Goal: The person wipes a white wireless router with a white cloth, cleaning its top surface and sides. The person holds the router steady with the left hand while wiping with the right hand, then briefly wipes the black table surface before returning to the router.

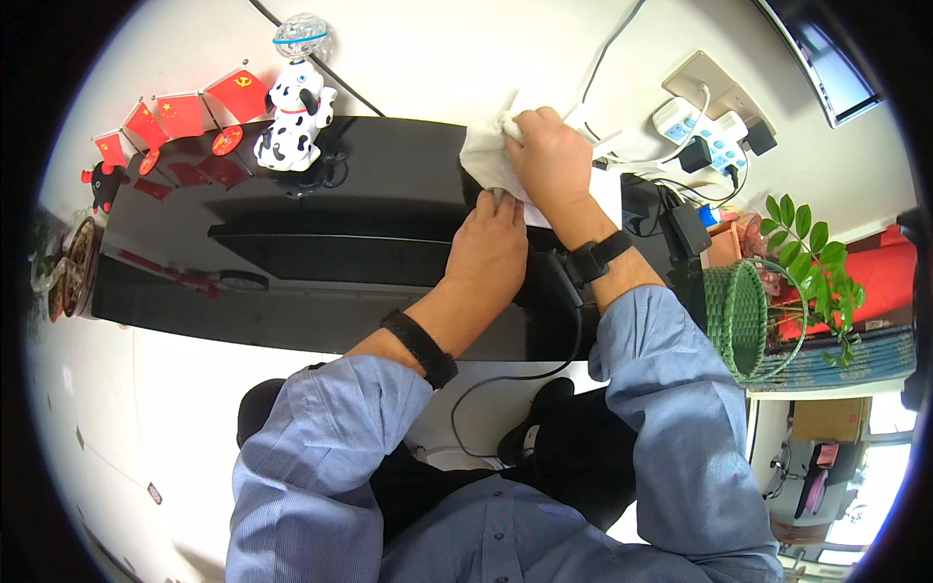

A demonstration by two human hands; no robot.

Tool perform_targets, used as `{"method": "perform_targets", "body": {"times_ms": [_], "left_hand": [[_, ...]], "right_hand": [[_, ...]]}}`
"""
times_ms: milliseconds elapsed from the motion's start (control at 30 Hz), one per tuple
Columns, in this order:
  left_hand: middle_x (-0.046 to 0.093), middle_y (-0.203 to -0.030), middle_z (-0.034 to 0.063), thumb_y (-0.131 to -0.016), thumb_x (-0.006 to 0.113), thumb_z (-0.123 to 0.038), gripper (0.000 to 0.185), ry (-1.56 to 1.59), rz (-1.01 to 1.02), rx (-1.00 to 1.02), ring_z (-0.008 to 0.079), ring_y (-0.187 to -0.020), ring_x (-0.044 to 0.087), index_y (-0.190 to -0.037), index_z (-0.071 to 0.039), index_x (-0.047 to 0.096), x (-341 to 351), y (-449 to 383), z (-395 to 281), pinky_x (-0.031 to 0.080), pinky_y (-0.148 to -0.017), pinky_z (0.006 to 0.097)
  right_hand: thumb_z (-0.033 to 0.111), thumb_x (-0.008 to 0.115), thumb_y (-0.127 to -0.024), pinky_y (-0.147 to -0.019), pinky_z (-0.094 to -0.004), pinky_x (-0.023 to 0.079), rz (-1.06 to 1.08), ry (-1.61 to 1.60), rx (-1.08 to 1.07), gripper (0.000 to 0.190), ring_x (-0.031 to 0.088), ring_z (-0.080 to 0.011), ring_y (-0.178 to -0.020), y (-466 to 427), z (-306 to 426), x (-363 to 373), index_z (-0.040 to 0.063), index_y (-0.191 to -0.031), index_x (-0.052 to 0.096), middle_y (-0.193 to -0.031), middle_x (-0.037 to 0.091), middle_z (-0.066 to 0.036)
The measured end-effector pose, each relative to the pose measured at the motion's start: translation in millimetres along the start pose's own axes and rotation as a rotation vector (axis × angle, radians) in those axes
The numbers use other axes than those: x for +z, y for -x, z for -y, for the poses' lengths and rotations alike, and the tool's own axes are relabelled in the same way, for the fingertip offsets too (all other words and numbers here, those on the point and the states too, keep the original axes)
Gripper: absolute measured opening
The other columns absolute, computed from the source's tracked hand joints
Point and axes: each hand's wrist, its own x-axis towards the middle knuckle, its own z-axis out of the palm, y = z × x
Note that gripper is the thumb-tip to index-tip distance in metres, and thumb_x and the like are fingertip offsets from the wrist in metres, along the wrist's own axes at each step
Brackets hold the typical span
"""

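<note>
My right hand is closed on a bunched white cloth near the back edge of a glossy black cabinet top. Just in front of the cloth, my left hand reaches in with its fingertips beside a small grey tip. Whether those fingers grip anything is hidden. Under and behind the right hand lies a flat white object, mostly covered, with white bar-like parts sticking up near the wall.
A spotted toy dog and several small red flags stand back left. Power strips, cables and a black adapter are at the right, near a green woven basket and a leafy plant. A cable hangs over the front edge.
</note>
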Motion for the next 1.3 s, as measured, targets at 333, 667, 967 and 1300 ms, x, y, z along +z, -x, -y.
{"method": "perform_targets", "body": {"times_ms": [333,667,967,1300], "left_hand": [[0.063,-0.138,0.021,-0.094,0.071,-0.013,0.046,-0.013,-0.014,0.008,0.0391,-0.131,0.055,-0.134,0.01,0.065,2,1,1,0.053,-0.11,0.0411],[0.063,-0.135,0.0197,-0.094,0.072,-0.013,0.048,0.001,-0.009,-0.005,0.0381,-0.128,0.056,-0.135,0.009,0.065,1,0,-1,0.053,-0.109,0.0412],[0.063,-0.136,0.0191,-0.094,0.072,-0.013,0.046,0.001,-0.003,-0.01,0.0375,-0.128,0.056,-0.134,0.008,0.065,2,1,0,0.053,-0.109,0.0417],[0.07,-0.119,0.0115,-0.091,0.066,-0.006,0.019,0.06,0.063,-0.053,0.0326,-0.117,0.063,-0.106,-0.006,0.077,-16,-2,2,0.058,-0.097,0.0415]], "right_hand": [[0.017,0.085,-0.085,-0.071,-0.042,0.061,-0.244,-0.082,-0.057,0.022,0.074,-0.0326,-0.082,-12,-5,-9,0.01,-0.105,0.079,-0.101,0.074,-0.008],[0.021,0.084,-0.087,-0.071,-0.0433,0.061,-0.025,-0.037,0.015,0.018,0.074,-0.0335,-0.082,1,-3,1,0.011,-0.101,0.079,-0.096,0.073,-0.009],[0.022,0.083,-0.087,-0.072,-0.0439,0.061,-0.03,-0.048,0.022,0.021,0.074,-0.0348,-0.083,4,0,1,0.01,-0.103,0.078,-0.097,0.073,-0.011],[0.031,0.075,-0.087,-0.083,-0.0502,0.059,0.4,-0.242,0.226,0.031,0.074,-0.0447,-0.09,9,-23,-22,0.003,-0.1,0.082,-0.089,0.076,-0.026]]}}
